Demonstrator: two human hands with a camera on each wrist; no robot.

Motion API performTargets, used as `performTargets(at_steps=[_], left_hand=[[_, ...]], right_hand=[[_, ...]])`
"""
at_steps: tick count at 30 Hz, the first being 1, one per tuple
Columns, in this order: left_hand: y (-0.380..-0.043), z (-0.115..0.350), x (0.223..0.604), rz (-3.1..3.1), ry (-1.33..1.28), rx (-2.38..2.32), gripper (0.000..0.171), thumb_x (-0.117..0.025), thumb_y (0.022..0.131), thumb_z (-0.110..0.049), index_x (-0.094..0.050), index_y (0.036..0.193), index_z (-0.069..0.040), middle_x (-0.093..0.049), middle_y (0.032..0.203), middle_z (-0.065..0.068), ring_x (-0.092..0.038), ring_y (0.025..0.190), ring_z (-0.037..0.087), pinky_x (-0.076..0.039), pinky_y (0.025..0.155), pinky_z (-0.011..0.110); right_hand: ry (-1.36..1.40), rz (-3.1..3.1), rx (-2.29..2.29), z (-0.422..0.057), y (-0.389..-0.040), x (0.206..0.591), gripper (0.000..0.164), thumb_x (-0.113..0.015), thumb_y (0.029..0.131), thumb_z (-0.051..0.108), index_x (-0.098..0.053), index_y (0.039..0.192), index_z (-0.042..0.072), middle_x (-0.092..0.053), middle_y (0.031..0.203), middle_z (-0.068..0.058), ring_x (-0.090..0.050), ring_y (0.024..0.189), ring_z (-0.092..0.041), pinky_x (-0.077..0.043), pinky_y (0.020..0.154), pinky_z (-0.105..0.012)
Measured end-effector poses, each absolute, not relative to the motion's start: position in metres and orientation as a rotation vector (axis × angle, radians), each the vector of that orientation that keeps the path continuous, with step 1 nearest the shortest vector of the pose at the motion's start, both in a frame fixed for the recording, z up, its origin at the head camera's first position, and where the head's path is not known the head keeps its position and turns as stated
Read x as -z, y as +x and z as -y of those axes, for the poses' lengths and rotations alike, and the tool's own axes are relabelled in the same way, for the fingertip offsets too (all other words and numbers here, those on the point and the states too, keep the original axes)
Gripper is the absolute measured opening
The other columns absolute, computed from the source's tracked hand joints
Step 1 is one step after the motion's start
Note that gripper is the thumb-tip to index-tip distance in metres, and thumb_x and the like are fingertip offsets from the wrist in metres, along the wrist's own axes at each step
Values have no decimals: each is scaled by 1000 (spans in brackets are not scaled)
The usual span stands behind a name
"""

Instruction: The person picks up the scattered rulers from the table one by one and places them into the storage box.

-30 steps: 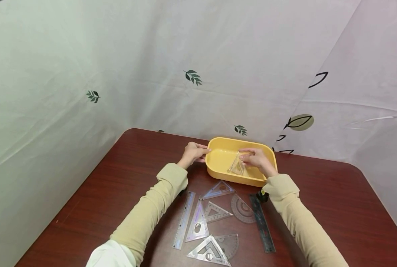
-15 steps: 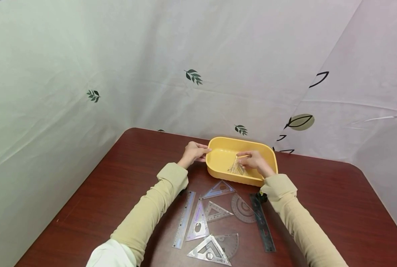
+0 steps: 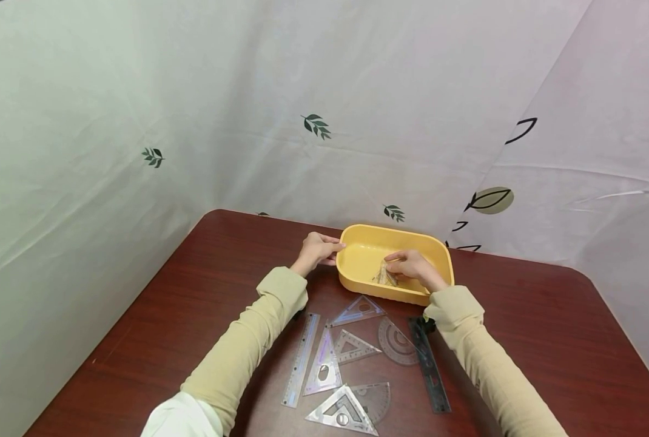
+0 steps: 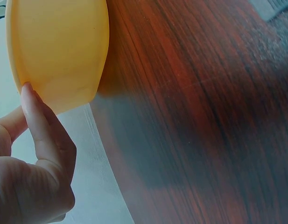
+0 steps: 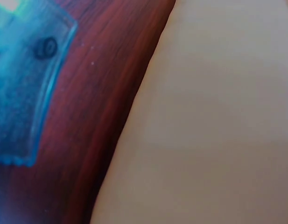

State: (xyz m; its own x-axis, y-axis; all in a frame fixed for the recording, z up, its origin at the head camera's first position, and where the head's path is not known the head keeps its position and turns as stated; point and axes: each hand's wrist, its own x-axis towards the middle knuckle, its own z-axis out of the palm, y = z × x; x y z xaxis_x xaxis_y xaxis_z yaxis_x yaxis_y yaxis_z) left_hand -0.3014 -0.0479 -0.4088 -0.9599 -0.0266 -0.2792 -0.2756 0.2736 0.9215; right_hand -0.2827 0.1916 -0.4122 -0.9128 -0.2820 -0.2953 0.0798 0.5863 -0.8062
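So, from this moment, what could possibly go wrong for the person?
The left hand grips the yellow tray at one end, so a pull might swing or tilt it.
The clear piece seems held only by the fingers of the right hand; it could slip.
The right sleeve appears close to the dark ruler and might knock it.

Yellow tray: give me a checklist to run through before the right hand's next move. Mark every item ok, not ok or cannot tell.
1. Yellow tray steadied: ok; the left hand pinches its rim.
2. Tray opening upward: ok.
3. Right hand free: not ok; its fingers pinch a clear piece.
4. Clear piece flat on the tray floor: cannot tell; fingers partly hide it.
5. Table in front cleared: not ok; a clear ruler and dark ruler, among others, lie there.
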Motion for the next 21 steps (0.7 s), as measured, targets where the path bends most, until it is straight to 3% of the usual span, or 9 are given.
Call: performTargets(at_steps=[13, 21], left_hand=[[-301, 46, 408, -2324, -291, -1759, 28, -73, 86, -13, -70, 110, 0, -72, 93, 20, -57, 47, 7, -54, 44, 17], [-300, 46, 408, -2333, -293, -1767, 29, -73, 86, -13, -70, 111, 1, -72, 87, 18, -57, 47, 8, -55, 44, 18]], right_hand=[[-184, -2474, 1294, -187, -279, 410, 34, -56, 94, 4, -57, 121, -16, -69, 99, -24, -61, 71, -11, -57, 68, -26], [-155, -2521, 1271, -184, -278, 407, 35, -59, 90, 3, -58, 120, -14, -68, 106, -27, -62, 74, -13, -55, 66, -22]])
